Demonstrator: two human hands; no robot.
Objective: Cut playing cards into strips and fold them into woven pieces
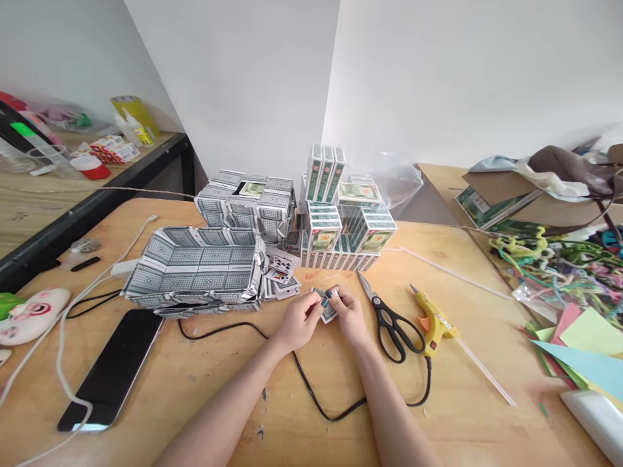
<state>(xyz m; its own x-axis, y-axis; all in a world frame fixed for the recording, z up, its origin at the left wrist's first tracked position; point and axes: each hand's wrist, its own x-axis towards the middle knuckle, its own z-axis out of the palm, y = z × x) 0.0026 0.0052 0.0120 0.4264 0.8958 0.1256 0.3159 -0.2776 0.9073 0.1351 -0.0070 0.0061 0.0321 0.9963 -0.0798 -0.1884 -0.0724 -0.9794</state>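
Observation:
Between my two hands, just above the table, is a playing card (329,314) with its patterned back partly showing. My left hand (302,319) pinches its left side, and my right hand (347,311) grips the right side; dark green nails show at the fingertips. Whether it is one card or a few together I cannot tell. Behind my left hand lies a loose pile of playing cards (281,275), some face up. To the left of the pile stands an open tray made of playing cards (199,259), with a box built from cards (248,201) behind it.
Boxed card decks (324,237) are stacked at the back. Black-handled scissors (389,321) and a yellow glue gun (435,324) lie right of my hands, its black cord (311,395) crossing under my forearms. A phone (114,370) lies left; coloured paper (584,344) and pipe cleaners (545,272) are right.

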